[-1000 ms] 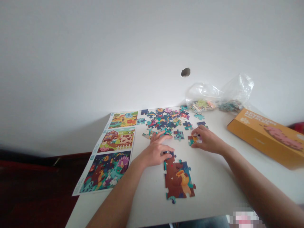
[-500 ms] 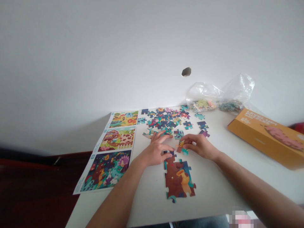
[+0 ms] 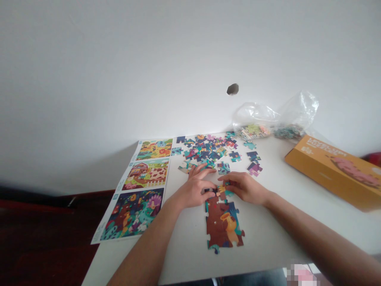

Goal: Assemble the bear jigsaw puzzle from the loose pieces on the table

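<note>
A joined block of jigsaw pieces [image 3: 217,228], showing a brown bear and an orange pot, lies flat on the white table. My right hand [image 3: 245,187] pinches a jigsaw piece [image 3: 222,192] with yellow, brown and teal on it, at the top edge of the block. Whether that piece is locked in cannot be seen. My left hand [image 3: 198,188] rests at the block's upper left, fingers spread, thumb and index near a dark piece at its top corner. Loose jigsaw pieces [image 3: 208,151] lie heaped beyond both hands.
A sheet with three printed pictures [image 3: 119,190] lies along the table's left side. Two clear bags of pieces [image 3: 253,133] stand against the wall at the back right. An orange puzzle box [image 3: 327,178] sits at the right. The wall has a hole [image 3: 232,89].
My right hand has moved left and slightly down, bringing its piece against the top of the joined block. A purple piece at the right is now more exposed. My left hand stays almost still.
</note>
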{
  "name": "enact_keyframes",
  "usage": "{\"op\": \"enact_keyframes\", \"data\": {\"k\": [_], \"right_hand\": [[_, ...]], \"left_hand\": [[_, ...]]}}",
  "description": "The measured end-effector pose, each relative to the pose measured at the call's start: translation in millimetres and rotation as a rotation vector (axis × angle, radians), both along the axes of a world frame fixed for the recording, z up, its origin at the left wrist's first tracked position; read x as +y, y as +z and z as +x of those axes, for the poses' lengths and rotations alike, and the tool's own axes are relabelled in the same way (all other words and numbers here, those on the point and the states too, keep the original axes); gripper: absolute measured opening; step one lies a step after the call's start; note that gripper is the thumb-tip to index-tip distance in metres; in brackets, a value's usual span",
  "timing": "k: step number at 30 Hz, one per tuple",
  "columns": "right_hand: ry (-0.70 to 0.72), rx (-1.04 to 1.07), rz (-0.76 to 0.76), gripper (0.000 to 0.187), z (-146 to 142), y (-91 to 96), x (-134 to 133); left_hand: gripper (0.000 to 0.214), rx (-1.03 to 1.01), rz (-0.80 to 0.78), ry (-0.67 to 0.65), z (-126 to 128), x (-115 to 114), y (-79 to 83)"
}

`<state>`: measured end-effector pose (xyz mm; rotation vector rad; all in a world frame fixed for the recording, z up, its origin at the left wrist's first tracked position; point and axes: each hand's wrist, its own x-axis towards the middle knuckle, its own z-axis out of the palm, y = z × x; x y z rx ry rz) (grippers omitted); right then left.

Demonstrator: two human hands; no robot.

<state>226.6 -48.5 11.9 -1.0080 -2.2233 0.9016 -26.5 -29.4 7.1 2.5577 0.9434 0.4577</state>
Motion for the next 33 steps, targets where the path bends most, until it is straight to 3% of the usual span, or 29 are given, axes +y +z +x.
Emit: {"op": "enact_keyframes", "data": {"k": [16, 27, 33], "right_hand": [[0.044, -0.06, 0.039, 0.023, -0.8, 1.2, -0.3], [-0.133, 0.012, -0.24, 0.02, -6.1, -1.7, -3.1], [-0.078, -0.079, -0.041, 0.014, -7.2, 2.3, -4.1]], "left_hand": [[0.012, 0.005, 0.005, -0.008, 2.0, -0.8, 5.8], [0.01, 0.005, 0.013, -0.001, 1.5, -0.3, 5.2], [0.014, 0.011, 0.015, -0.012, 1.3, -0.5, 4.6]]}}
